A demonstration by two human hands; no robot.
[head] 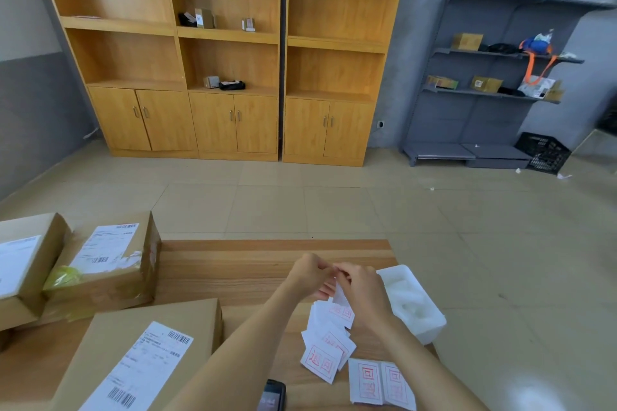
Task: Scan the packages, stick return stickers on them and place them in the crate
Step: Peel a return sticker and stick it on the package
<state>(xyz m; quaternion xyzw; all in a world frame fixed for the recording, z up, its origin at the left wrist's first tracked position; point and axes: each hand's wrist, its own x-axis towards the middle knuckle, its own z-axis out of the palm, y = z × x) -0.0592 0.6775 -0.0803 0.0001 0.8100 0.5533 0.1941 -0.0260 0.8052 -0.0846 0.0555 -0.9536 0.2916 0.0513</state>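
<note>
Head view — left hand (pixel 310 274) and right hand (pixel 362 290), each grip pinching one return sticker (pixel 341 295), above sticker pile (pixel 325 349).

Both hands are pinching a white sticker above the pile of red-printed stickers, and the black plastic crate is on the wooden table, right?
Not quite: in the head view the black plastic crate stands on the tiled floor beside the grey metal shelving, not the wooden table. The rest holds.
</note>
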